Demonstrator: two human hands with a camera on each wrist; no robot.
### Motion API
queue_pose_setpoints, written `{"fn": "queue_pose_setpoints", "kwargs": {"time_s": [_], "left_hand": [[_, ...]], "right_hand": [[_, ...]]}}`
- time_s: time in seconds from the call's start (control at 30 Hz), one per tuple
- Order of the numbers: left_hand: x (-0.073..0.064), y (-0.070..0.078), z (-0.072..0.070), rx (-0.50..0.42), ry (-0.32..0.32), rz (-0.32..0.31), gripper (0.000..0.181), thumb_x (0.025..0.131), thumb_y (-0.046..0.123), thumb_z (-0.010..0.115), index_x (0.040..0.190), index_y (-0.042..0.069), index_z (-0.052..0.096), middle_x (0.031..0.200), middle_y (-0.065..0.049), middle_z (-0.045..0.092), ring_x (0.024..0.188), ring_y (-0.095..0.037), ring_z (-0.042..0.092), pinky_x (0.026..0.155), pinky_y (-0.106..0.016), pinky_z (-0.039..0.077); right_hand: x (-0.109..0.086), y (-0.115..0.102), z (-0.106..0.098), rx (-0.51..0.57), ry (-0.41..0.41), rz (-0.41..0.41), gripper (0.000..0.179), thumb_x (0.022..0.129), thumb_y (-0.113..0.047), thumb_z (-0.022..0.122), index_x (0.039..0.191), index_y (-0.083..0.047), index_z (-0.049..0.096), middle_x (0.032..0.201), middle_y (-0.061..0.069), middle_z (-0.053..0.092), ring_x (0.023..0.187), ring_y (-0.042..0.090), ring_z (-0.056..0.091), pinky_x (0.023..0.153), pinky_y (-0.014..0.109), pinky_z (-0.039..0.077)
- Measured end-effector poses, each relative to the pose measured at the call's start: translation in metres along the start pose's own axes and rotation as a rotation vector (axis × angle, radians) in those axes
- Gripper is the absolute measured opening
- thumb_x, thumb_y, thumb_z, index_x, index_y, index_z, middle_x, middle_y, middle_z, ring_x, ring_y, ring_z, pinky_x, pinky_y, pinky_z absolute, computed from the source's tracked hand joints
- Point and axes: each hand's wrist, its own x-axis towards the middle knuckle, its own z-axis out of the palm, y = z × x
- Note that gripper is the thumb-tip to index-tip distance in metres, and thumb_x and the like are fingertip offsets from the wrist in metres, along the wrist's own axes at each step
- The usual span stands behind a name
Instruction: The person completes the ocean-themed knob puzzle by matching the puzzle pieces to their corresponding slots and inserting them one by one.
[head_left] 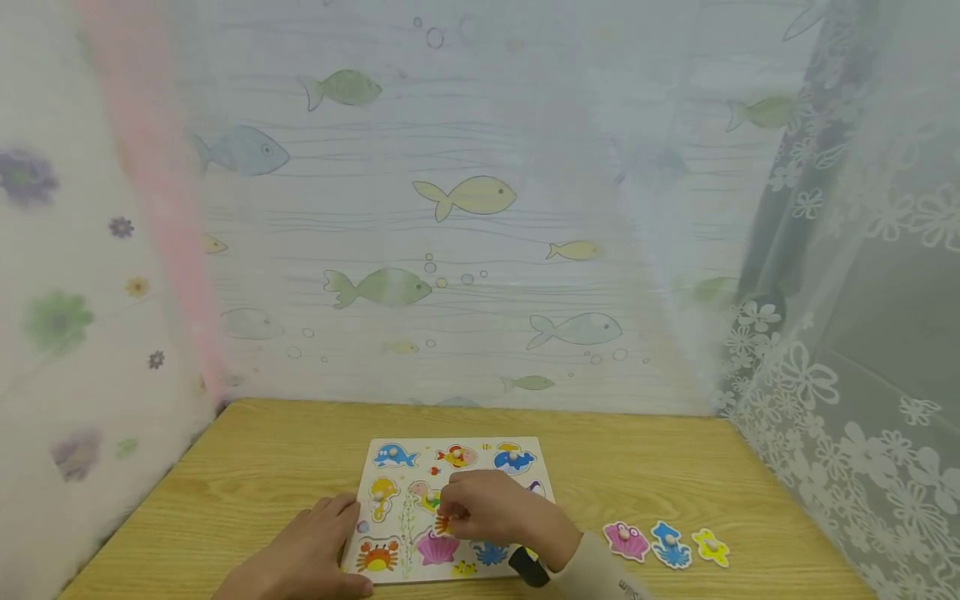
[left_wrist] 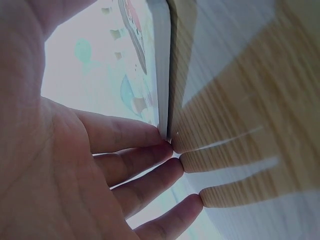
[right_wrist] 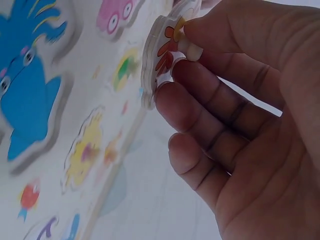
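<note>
A sea-animal peg puzzle board (head_left: 468, 575) lies flat on the wooden table. My right hand (head_left: 491, 510) is over its middle, pinching an orange crab puzzle piece (right_wrist: 166, 47) by its small knob between thumb and fingers. That piece is tilted up, clear of the printed pictures. My left hand (head_left: 311, 546) lies along the board's left side; its extended fingertips meet the board edge (left_wrist: 162, 75) and the tabletop. A printed crab (head_left: 378, 554) shows at the board's lower left, near the left hand. Part of the board's right side is hidden under the right hand and sleeve.
Right of the board lie three loose knobbed pieces: a pink shell (head_left: 627, 542), a blue squid (head_left: 671, 546) and a yellow starfish (head_left: 711, 547). Knobbed dolphin (head_left: 395, 455), whale (head_left: 514, 459) and seahorse (head_left: 383, 497) pieces sit in the board. Patterned curtains surround the table (head_left: 292, 442).
</note>
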Motion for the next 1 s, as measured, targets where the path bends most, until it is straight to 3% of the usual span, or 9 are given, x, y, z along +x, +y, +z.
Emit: {"fn": "queue_pose_setpoints", "kwargs": {"time_s": [0.3,0.5,0.8,1.0], "left_hand": [[0.000,0.000,0.002,0.029,0.037,0.026,0.101,0.063,0.072,0.071,0.128,-0.003,0.051,0.128,-0.013,0.049,0.116,-0.032,0.046,0.090,-0.058,0.039],[0.000,0.000,0.002,0.019,0.030,0.027,0.100,0.064,0.072,0.071,0.128,-0.002,0.051,0.129,-0.011,0.049,0.115,-0.032,0.046,0.089,-0.058,0.039],[0.000,-0.003,0.001,0.038,0.030,0.046,0.098,0.065,0.074,0.068,0.127,-0.001,0.051,0.128,-0.011,0.049,0.115,-0.031,0.046,0.087,-0.057,0.041],[0.000,-0.004,0.002,0.052,0.032,0.063,0.099,0.066,0.074,0.068,0.127,-0.002,0.052,0.129,-0.012,0.048,0.114,-0.032,0.046,0.086,-0.057,0.041]], "right_hand": [[0.027,-0.018,0.012,-0.002,-0.017,-0.041,0.009,0.084,-0.017,0.069,0.090,-0.024,0.070,0.079,-0.018,0.051,0.067,-0.005,0.042,0.061,0.009,0.035],[0.042,-0.029,0.017,-0.008,-0.041,-0.077,0.010,0.085,-0.018,0.068,0.092,-0.025,0.070,0.081,-0.019,0.054,0.067,-0.007,0.043,0.061,0.007,0.034],[0.058,-0.042,0.026,-0.060,-0.082,-0.067,0.009,0.083,-0.022,0.072,0.086,-0.029,0.066,0.078,-0.022,0.050,0.067,-0.007,0.043,0.070,0.011,0.035],[0.063,-0.045,0.037,-0.082,-0.101,-0.054,0.010,0.081,-0.023,0.073,0.083,-0.030,0.066,0.075,-0.021,0.049,0.067,-0.006,0.042,0.063,0.011,0.033]]}}
